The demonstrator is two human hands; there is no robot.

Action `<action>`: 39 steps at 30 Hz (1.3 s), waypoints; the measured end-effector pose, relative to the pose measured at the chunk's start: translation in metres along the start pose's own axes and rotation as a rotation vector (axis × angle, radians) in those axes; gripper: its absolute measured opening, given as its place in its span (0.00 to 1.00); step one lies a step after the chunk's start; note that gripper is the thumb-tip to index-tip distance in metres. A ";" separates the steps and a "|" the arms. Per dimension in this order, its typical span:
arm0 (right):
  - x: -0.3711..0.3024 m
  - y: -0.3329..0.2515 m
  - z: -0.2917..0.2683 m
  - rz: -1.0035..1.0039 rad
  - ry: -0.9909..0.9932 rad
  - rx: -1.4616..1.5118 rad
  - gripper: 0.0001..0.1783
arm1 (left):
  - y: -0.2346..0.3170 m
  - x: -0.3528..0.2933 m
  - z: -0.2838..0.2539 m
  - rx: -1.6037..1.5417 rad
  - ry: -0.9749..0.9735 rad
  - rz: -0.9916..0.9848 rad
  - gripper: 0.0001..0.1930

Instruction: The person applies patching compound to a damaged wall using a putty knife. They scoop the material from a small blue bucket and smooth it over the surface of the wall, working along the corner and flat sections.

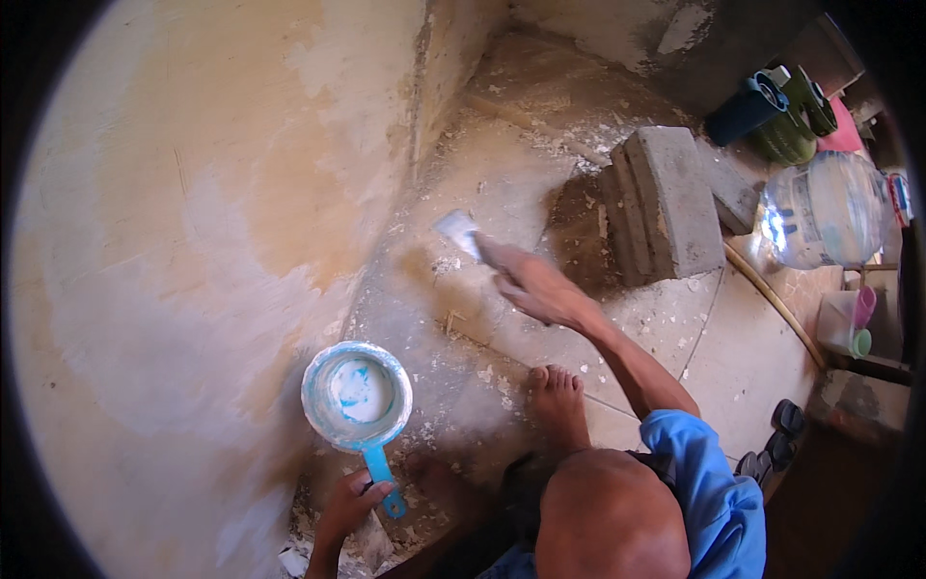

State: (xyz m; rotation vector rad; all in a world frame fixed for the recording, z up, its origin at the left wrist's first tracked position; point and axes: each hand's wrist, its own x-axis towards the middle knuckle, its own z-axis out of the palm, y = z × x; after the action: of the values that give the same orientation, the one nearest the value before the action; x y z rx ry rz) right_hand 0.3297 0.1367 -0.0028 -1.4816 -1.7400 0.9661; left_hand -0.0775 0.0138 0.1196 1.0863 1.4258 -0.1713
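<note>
My left hand [345,507] is closed around the handle of a blue dipper [378,463], low beside the wall. White paste [363,388] with blue streaks lies inside it, and more white coats its rim. Further forward, my right hand [536,286] grips a putty knife [457,232]. Its pale blade points left toward the foot of the wall, above the dusty floor; whether it touches anything I cannot tell. The wall [193,251] on the left is yellowish with smeared white patches.
Grey concrete blocks [681,205] stand right of my right hand. Behind them are a blue container [743,111], a green container [786,130] and a big clear water bottle [830,210]. A pole [776,304] and dark sandals [776,444] lie on the right. White flakes litter the floor [627,333] around my foot [559,405].
</note>
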 end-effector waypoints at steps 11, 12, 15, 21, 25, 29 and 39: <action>-0.043 0.001 -0.266 0.346 -0.153 -1.123 0.16 | 0.016 0.009 -0.008 0.097 -0.099 0.117 0.12; -0.056 -0.001 -0.261 0.383 -0.100 -1.053 0.16 | 0.019 0.005 -0.007 0.104 -0.094 0.109 0.12; -0.060 -0.059 -0.267 0.608 -0.094 -0.677 0.18 | 0.029 -0.009 -0.006 0.099 -0.082 0.096 0.12; -0.065 -0.006 -0.264 0.303 0.190 -0.748 0.20 | 0.027 -0.002 -0.009 0.041 -0.126 0.178 0.13; -0.120 -0.002 -0.252 0.503 0.361 -0.052 0.26 | 0.057 0.015 -0.013 0.071 -0.185 0.260 0.14; -0.110 -0.097 -0.172 0.541 0.324 0.184 0.31 | 0.084 0.053 -0.007 0.090 -0.170 0.329 0.17; -0.100 -0.084 -0.104 0.547 -0.098 -0.011 0.21 | 0.102 0.146 0.033 -0.079 -0.275 0.454 0.18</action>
State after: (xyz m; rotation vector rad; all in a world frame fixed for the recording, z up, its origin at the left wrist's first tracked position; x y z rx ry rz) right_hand 0.3896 0.0429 0.1214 -1.9992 -1.4242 1.3173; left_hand 0.0468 0.1190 0.0399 1.2397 0.9082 0.0610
